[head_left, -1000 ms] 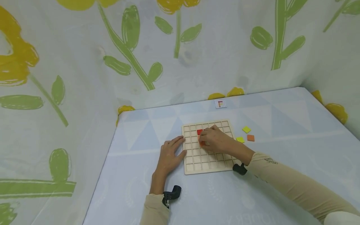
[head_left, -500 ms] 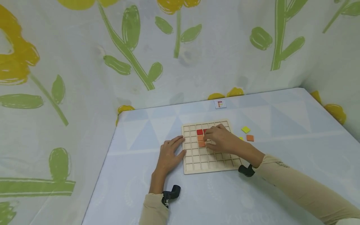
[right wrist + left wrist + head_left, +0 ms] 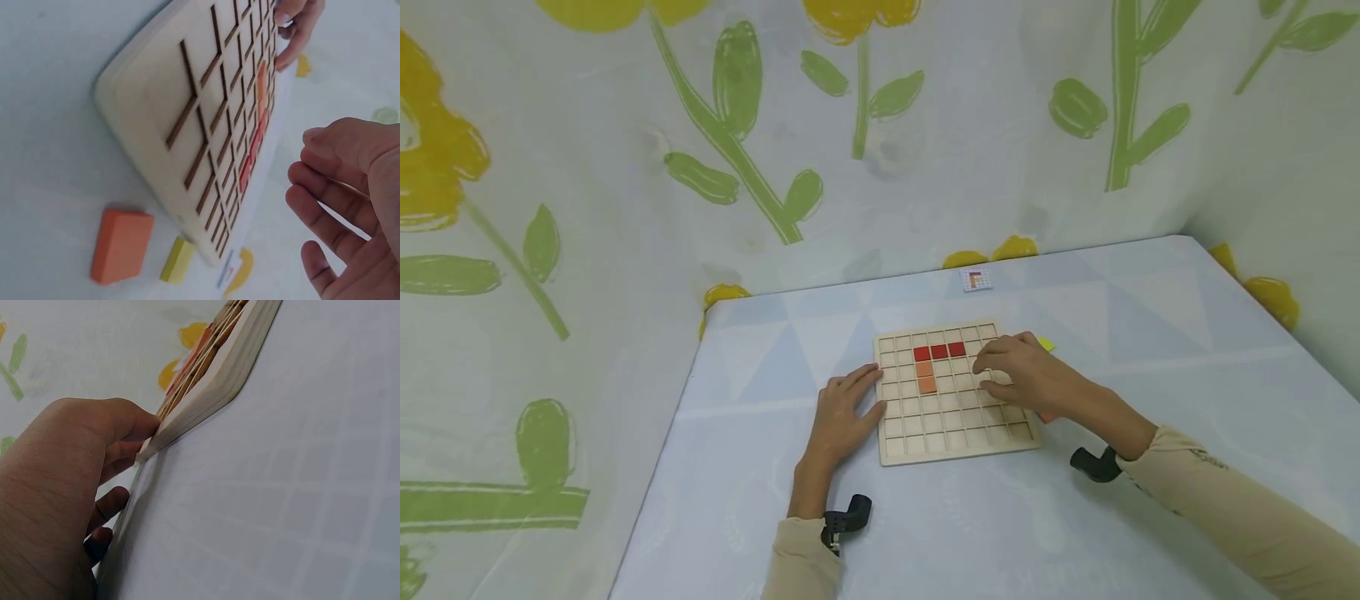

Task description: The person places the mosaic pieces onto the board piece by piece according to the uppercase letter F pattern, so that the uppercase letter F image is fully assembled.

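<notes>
A square wooden grid board point(image 3: 962, 457) lies on the table, its cells edged with dark grooves. Three red tiles point(image 3: 939, 352) form a row in it. Two orange tiles point(image 3: 927, 385) run down from the row's left end. My left hand point(image 3: 842, 417) rests against the board's left edge, thumb and fingertips touching the rim. Over the right side of the board hovers my right hand point(image 3: 1033, 379), fingers loosely bent and nothing between them. In the right wrist view its fingertips stand apart from the board.
Off the board's right edge lie a loose orange tile point(image 3: 122, 247) and a yellow tile point(image 3: 177, 259), partly hidden by the right arm in the head view. A small patterned card point(image 3: 976, 281) lies near the table's back edge. Flower-print cloth point(image 3: 925, 192) hangs behind.
My right hand has drawn off to the right from the coloured tiles, uncovering all three red ones and both orange ones. The left hand stays at the board's edge. The head view has shifted slightly.
</notes>
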The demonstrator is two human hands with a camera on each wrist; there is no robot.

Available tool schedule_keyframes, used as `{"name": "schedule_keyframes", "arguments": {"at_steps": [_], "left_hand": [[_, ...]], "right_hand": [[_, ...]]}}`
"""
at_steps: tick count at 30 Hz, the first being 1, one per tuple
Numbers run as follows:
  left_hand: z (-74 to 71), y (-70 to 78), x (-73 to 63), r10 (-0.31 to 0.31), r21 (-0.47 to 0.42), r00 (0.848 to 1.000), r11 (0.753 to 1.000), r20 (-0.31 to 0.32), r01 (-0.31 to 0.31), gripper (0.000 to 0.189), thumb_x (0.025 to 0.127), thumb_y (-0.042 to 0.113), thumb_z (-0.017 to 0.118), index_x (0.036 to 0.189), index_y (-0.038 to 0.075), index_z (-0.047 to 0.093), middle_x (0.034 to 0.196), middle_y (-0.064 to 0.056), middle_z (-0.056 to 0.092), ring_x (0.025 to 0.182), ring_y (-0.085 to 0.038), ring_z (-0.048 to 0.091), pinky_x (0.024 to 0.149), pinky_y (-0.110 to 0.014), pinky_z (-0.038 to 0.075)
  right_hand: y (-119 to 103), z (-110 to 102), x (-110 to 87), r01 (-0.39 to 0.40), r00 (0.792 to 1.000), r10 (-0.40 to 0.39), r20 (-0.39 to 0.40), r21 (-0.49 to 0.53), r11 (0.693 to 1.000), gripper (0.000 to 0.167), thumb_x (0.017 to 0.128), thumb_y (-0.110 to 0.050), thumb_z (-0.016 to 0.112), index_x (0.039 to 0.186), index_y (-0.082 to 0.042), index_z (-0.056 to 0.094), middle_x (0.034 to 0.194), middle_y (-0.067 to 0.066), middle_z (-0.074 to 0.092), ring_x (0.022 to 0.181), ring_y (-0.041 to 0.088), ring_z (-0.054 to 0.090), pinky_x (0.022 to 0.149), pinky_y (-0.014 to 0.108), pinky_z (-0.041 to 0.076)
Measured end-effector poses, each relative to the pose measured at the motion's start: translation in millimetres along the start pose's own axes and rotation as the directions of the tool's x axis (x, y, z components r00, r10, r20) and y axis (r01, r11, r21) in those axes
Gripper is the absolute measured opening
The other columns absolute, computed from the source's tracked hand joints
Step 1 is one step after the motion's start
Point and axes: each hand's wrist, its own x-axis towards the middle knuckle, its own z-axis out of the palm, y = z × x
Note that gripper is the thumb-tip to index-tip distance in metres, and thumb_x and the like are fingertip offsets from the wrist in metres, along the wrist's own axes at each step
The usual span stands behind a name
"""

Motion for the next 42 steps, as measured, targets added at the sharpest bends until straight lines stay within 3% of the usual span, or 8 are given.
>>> {"name": "schedule_keyframes", "arguments": {"at_steps": [7, 19, 23, 27, 34, 42], "left_hand": [[-0.9, -0.7, -0.8, 0.009, -0.010, 1.000, 1.000, -0.017, -0.010, 0.050, 0.092, 0.034, 0.064, 0.141, 0.021, 0.060, 0.149, 0.006, 0.051, 0.122, -0.024, 0.049, 0.100, -0.048, 0.037], [2.7, 0.2, -1.1, 0.001, -0.041, 1.000, 0.999, 0.003, 0.000, 0.050, 0.093, 0.035, 0.063, 0.142, 0.023, 0.059, 0.150, 0.010, 0.049, 0.121, -0.022, 0.049, 0.102, -0.046, 0.036], [2.3, -0.8, -0.2, 0.008, -0.040, 1.000, 0.999, 0.003, -0.008, 0.050, 0.093, 0.035, 0.064, 0.142, 0.024, 0.059, 0.150, 0.011, 0.049, 0.120, -0.021, 0.049, 0.101, -0.045, 0.037], [-0.1, -2.5, 0.6, 0.014, -0.019, 1.000, 1.000, 0.004, -0.013, 0.051, 0.093, 0.036, 0.063, 0.142, 0.023, 0.058, 0.150, 0.010, 0.048, 0.119, -0.021, 0.050, 0.101, -0.046, 0.037], [-0.2, -0.3, 4.3, 0.022, 0.017, 1.000, 1.000, 0.002, -0.022, 0.051, 0.094, 0.037, 0.062, 0.143, 0.024, 0.057, 0.151, 0.010, 0.047, 0.119, -0.022, 0.049, 0.099, -0.046, 0.037], [0.7, -1.5, 1.2, 0.003, 0.013, 1.000, 1.000, 0.017, -0.003, 0.052, 0.094, 0.037, 0.062, 0.144, 0.023, 0.056, 0.151, 0.009, 0.047, 0.122, -0.023, 0.048, 0.100, -0.047, 0.037]], "right_hand": [[3.3, 10.8, 1.3, 0.045, 0.999, -0.045, -0.005, -0.004, 0.999, 0.018, 0.084, -0.010, 0.080, 0.102, -0.009, 0.075, 0.107, 0.003, 0.069, 0.106, 0.026, 0.063, 0.092, 0.048, 0.041], [-4.1, 39.5, 29.6, 0.147, 0.988, -0.144, 0.057, -0.057, 0.987, 0.017, 0.091, -0.015, 0.074, 0.108, -0.015, 0.075, 0.111, 0.003, 0.067, 0.109, 0.024, 0.059, 0.084, 0.046, 0.042], [-7.6, 42.8, 35.8, 0.126, 0.989, -0.117, 0.091, -0.103, 0.987, 0.016, 0.092, -0.017, 0.072, 0.108, -0.017, 0.075, 0.114, 0.002, 0.065, 0.113, 0.025, 0.057, 0.089, 0.049, 0.042], [-11.6, 38.8, 37.8, 0.073, 0.993, -0.065, 0.102, -0.078, 0.994, 0.019, 0.091, -0.020, 0.073, 0.110, -0.016, 0.074, 0.117, 0.002, 0.065, 0.118, 0.025, 0.056, 0.095, 0.052, 0.040], [-4.6, 17.5, 18.1, 0.021, 0.999, -0.020, 0.030, -0.014, 1.000, 0.024, 0.087, -0.014, 0.078, 0.110, -0.010, 0.074, 0.114, 0.002, 0.068, 0.114, 0.026, 0.058, 0.092, 0.050, 0.040], [9.9, -2.0, -17.8, -0.025, 1.000, 0.025, -0.012, -0.003, 1.000, 0.022, 0.086, -0.010, 0.077, 0.108, -0.009, 0.074, 0.112, 0.004, 0.069, 0.110, 0.028, 0.060, 0.090, 0.047, 0.040]]}}
